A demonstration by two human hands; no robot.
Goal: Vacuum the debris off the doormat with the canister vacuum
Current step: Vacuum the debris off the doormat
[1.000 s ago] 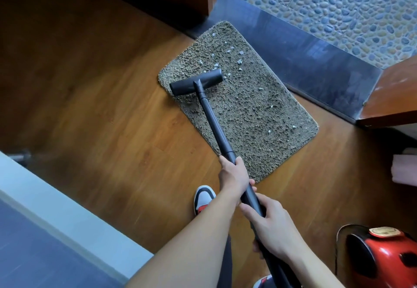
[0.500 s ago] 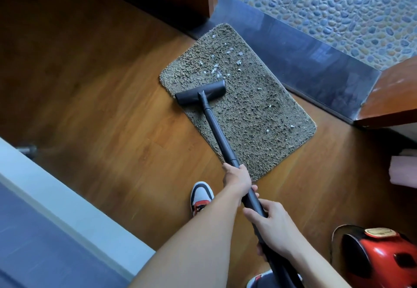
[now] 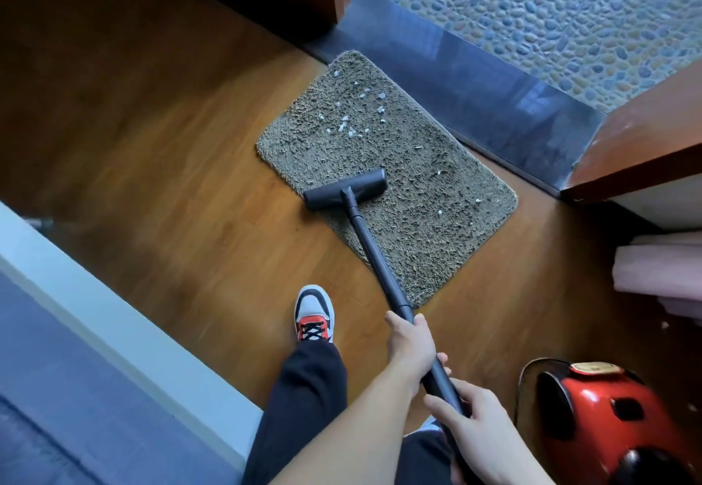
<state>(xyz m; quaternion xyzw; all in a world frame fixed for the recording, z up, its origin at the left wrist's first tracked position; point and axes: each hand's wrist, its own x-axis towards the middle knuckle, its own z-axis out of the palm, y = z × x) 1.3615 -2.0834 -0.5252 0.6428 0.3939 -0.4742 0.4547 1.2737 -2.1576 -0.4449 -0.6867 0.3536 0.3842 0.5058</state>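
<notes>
One doormat (image 3: 437, 226): rectangular with rounded corners, shaggy olive-brown pile, lying askew at centre frame on the wood-plank floor (image 3: 171, 180), its far long edge along a dark glossy threshold (image 3: 475, 85).

Debris (image 3: 343, 127): small pale flakes, too fine to count surely. They lie thickest on the mat's upper half, with a few strays toward its right edge.

One floor nozzle (image 3: 343, 189): a matt black bar, flat on the mat's left edge at centre frame.

One wand (image 3: 374, 253): a straight black tube, running from the nozzle down to lower centre.

Two hands. The left hand (image 3: 410, 348) has its fingers wrapped round the wand. The right hand (image 3: 478, 431), lower down the tube, also has its fingers curled about it.

One canister vacuum (image 3: 607, 420): rounded, glossy red and black, at lower right.

One sneaker (image 3: 314, 313) in full view: white, grey and red, with black laces.

One pebble-textured floor (image 3: 551, 10): upper right, beyond the threshold.
</notes>
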